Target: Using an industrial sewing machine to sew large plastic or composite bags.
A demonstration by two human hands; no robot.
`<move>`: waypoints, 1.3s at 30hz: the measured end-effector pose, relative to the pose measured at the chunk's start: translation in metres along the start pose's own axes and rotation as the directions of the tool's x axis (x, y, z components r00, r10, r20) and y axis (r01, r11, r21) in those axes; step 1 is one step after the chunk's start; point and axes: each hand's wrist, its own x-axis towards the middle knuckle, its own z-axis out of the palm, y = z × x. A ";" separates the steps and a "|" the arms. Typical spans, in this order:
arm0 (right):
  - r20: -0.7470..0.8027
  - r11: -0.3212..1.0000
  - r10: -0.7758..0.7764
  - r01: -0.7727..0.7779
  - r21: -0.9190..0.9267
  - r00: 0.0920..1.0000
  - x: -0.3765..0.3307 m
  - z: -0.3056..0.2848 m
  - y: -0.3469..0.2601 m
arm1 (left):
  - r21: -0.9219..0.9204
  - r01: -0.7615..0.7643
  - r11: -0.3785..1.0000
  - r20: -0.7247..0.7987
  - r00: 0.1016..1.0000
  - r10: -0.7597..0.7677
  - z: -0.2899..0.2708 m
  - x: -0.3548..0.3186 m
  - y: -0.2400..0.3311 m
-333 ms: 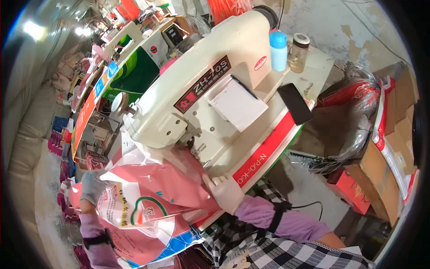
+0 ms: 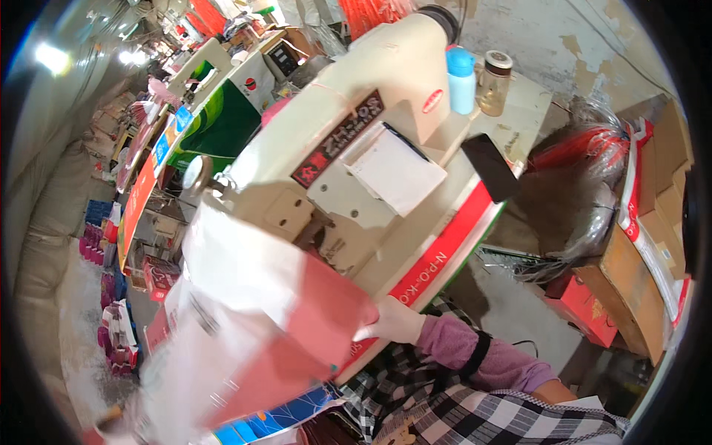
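Observation:
A large pink and white plastic bag [image 2: 319,319] is raised in front of the cream sewing machine [image 2: 345,122], hiding its lower front end. Its left part is smeared by motion. My right hand [image 2: 398,320], in a pale glove, pinches the bag's right edge beside the machine bed. At the lower left, my left hand [image 2: 127,426] is a blur at the bag's lower corner, its fingers not distinguishable. Below the bag, part of a blue printed sheet or bag [image 2: 285,415] shows above my lap.
A white notepad [image 2: 397,174] with a dark pen lies against the machine, with a black phone [image 2: 489,167] to its right. Behind stand a blue bottle [image 2: 460,83] and a glass jar [image 2: 495,85]. Cardboard boxes [image 2: 623,289] and a red box [image 2: 582,311] sit at the right.
The bag has come up and turned, its white side now covering the machine's front end. My left hand has dropped to the lower left; the right has shifted slightly right.

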 end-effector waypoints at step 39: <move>0.884 0.630 -0.089 0.714 -0.306 0.458 -0.003 0.390 0.021 | 0.676 0.584 -0.449 0.592 -0.793 -0.141 -0.331 -0.267 -0.406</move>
